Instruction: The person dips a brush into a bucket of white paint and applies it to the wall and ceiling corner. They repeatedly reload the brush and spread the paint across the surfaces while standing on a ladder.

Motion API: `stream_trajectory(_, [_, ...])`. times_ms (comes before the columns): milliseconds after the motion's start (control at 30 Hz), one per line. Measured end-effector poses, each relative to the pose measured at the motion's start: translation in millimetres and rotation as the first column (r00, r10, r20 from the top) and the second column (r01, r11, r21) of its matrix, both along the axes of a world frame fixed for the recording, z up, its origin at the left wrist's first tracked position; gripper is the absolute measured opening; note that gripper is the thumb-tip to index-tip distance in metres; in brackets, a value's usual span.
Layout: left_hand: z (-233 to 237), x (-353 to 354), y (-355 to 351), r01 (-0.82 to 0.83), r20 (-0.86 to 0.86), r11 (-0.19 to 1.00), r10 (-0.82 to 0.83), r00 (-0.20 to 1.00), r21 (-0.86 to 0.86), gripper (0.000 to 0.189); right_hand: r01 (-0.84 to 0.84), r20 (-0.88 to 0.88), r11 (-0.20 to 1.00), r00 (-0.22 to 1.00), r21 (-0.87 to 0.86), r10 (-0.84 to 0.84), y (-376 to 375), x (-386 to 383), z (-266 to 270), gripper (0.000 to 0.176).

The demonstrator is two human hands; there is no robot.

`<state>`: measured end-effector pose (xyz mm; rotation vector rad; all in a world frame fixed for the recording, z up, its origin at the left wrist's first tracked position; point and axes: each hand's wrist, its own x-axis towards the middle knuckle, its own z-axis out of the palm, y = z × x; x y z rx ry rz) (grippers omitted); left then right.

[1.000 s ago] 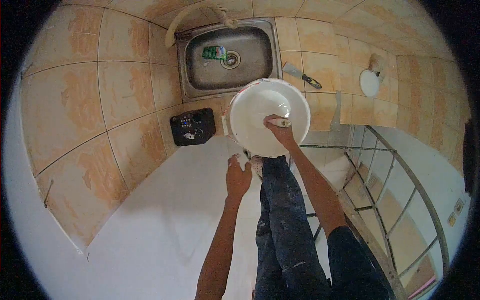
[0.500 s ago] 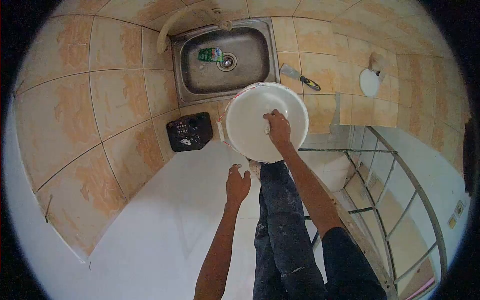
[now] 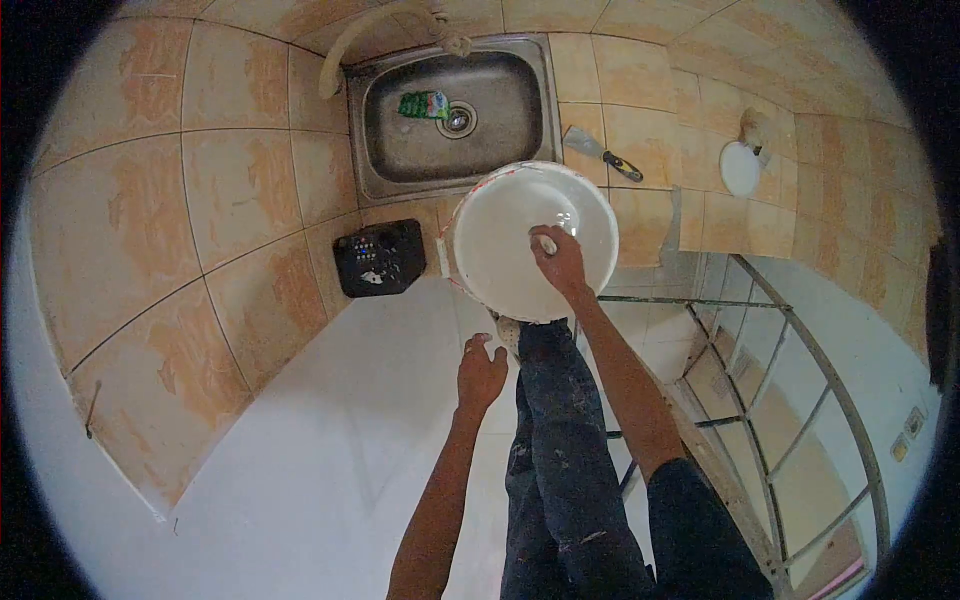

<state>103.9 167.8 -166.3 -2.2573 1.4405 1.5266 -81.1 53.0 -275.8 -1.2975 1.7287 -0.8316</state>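
A white bucket (image 3: 490,270) with a smeared rim stands just in front of the sink. Inside it, above the pale liquid or paste, my right hand (image 3: 562,264) is closed on a small white lump (image 3: 547,244) whose kind I cannot make out. My left hand (image 3: 483,377) hangs below the bucket's left side, apart from it. Its thumb and fingers are spread, with pale smears on the fingertips.
A metal sink (image 3: 375,170) holds a green packet (image 3: 425,105) near its drain. On the tiles lie a putty knife (image 3: 603,154) and a black case (image 3: 380,258). A white disc (image 3: 740,168) sits farther right, above a metal railing (image 3: 835,375).
My right hand has shifted slightly down and turned, so the white lump shows more clearly. My left hand has moved slightly to the right.
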Motion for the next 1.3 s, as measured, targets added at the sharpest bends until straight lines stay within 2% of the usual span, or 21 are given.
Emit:
stream_trajectory(33, [0, 2, 0, -0.003, 0.002, 1.000, 0.003, 1.000, 0.004, 0.040, -0.053, -0.175, 0.998, 0.983, 0.025, 0.056, -1, -1, 3, 0.017])
stream_trajectory(67, [1, 5, 0, -0.006, 0.001, 1.000, 0.006, 1.000, 0.006, 0.040, -0.057, -0.174, 0.998, 0.983, 0.030, 0.062, -1, 1, 7, 0.017])
stream_trajectory(133, [-3, 10, 3, -0.010, -0.009, 1.000, 0.010, 1.000, 0.006, 0.040, -0.019, -0.319, 0.999, 0.947, 0.034, 0.029, -1, 4, 12, 0.024])
stream_trajectory(200, [-13, 16, 9, 0.023, 0.063, 0.999, -0.019, 0.998, -0.049, 0.041, -0.067, -0.325, 0.998, 0.943, 0.015, 0.068, 3, 6, 16, 0.025])
stream_trajectory(267, [-20, 21, 15, 0.029, 0.060, 0.998, -0.025, 0.998, -0.061, 0.040, -0.115, -0.326, 0.993, 0.939, -0.004, 0.107, 6, 8, 12, 0.026])
stream_trajectory(333, [-17, 21, 14, 0.033, 0.056, 0.997, -0.029, 0.998, -0.067, 0.040, -0.163, -0.196, 0.978, 0.963, 0.130, 0.186, 10, 7, 9, 0.028])
stream_trajectory(367, [-12, 19, 9, 0.012, 0.027, 0.999, -0.011, 1.000, -0.039, 0.039, -0.165, -0.198, 0.977, 0.962, 0.132, 0.189, 12, 6, 7, 0.028])
stream_trajectory(433, [0, 17, 8, -0.015, -0.003, 1.000, 0.015, 1.000, -0.006, 0.038, 0.024, 0.033, 1.000, 0.999, -0.001, -0.024, 12, 7, 16, 0.018])
stream_trajectory(467, [3, 17, 6, -0.008, -0.004, 1.000, 0.007, 1.000, -0.016, 0.037, 0.016, 0.031, 1.000, 0.999, -0.009, -0.016, 8, 5, 27, 0.018])
stream_trajectory(533, [8, 19, 5, -0.009, -0.008, 0.999, 0.009, 1.000, -0.031, 0.036, 0.122, 0.227, 0.907, 0.947, 0.403, -0.229, 8, 1, 56, 0.022])
stream_trajectory(567, [7, 20, 7, 0.012, 0.008, 0.999, -0.011, 1.000, -0.051, 0.035, 0.113, 0.225, 0.912, 0.950, 0.395, -0.215, 12, 0, 60, 0.022])
stream_trajectory(633, [3, 23, 10, 0.025, 0.018, 0.997, -0.024, 1.000, -0.077, 0.034, 0.205, 0.322, 0.963, 0.913, 0.174, -0.252, 24, -1, 66, 0.017])
stream_trajectory(733, [3, 24, 15, -0.031, -0.010, 0.996, 0.031, 0.999, -0.084, 0.032, 0.220, 0.326, 0.962, 0.908, 0.161, -0.262, 24, -5, 118, 0.016])
stream_trajectory(800, [9, 21, 12, -0.096, -0.064, 0.995, 0.094, 0.994, -0.019, 0.031, 0.211, 0.295, 0.967, 0.924, 0.142, -0.244, 26, -11, 142, 0.016])
stream_trajectory(867, [17, 16, 9, -0.084, -0.042, 0.996, 0.084, 0.996, 0.011, 0.030, 0.202, 0.262, 0.972, 0.938, 0.124, -0.228, 26, -16, 168, 0.016])
stream_trajectory(933, [22, 15, 9, -0.072, -0.023, 0.997, 0.073, 0.997, 0.040, 0.030, 0.156, 0.210, 0.987, 0.967, -0.039, -0.145, 23, -20, 197, 0.015])
stream_trajectory(1067, [23, 17, 18, -0.080, -0.068, 0.997, 0.082, 0.994, 0.021, 0.031, 0.108, 0.166, 0.994, 0.981, -0.012, -0.105, 21, -29, 253, 0.015])
stream_trajectory(1233, [26, 25, 30, -0.133, -0.080, 0.991, 0.134, 0.988, 0.019, 0.032, 0.016, -0.009, 1.000, 1.000, -0.013, -0.016, 23, -30, 313, 0.014])
stream_trajectory(1300, [26, 30, 33, -0.093, -0.078, 0.995, 0.094, 0.993, 0.024, 0.033, -0.002, -0.024, 1.000, 1.000, -0.007, 0.002, 22, -33, 333, 0.015])
